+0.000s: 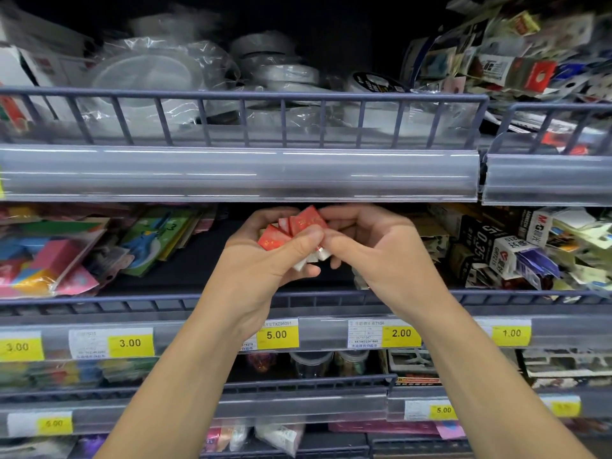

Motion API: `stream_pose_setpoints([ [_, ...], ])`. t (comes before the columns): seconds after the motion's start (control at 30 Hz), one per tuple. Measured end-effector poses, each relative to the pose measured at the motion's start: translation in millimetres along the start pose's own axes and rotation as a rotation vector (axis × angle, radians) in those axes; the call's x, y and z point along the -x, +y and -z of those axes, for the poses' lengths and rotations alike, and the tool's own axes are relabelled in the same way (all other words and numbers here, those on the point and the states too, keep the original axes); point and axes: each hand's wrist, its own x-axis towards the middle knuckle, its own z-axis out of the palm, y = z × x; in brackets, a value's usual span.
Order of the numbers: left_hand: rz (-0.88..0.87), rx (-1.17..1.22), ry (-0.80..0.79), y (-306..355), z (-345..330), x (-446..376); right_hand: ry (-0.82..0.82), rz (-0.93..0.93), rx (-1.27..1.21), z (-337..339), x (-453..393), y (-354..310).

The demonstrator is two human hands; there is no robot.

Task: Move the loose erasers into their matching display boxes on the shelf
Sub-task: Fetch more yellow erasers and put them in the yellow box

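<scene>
Several small erasers in red wrappers with white ends [298, 226] are bunched together in front of the middle shelf. My left hand [265, 256] cups them from below, its thumb pressed across the front of the bunch. My right hand [374, 250] meets it from the right, and its fingertips pinch the white end of the erasers [319, 255]. Both hands hover above the wire rail of the middle shelf [331, 298]. Black and white display boxes [496, 246] stand jumbled at the right end of that shelf.
Colourful packets [59, 256] fill the left of the middle shelf. The upper shelf [245, 173] overhangs just above my hands and carries plastic-wrapped plates and tape rolls. Yellow price tags [277, 334] line the shelf edge below. Lower shelves hold jars and packets.
</scene>
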Motion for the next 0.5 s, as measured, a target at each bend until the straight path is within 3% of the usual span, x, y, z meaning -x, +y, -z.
stream_pose_setpoints([
  [0.37, 0.027, 0.055, 0.056, -2, -8, -4, 0.042, 0.037, 0.000, -20, 8, 3],
  [0.5, -0.006, 0.024, 0.042, -1, -6, -3, -0.048, 0.010, -0.050, -8, 10, 6],
])
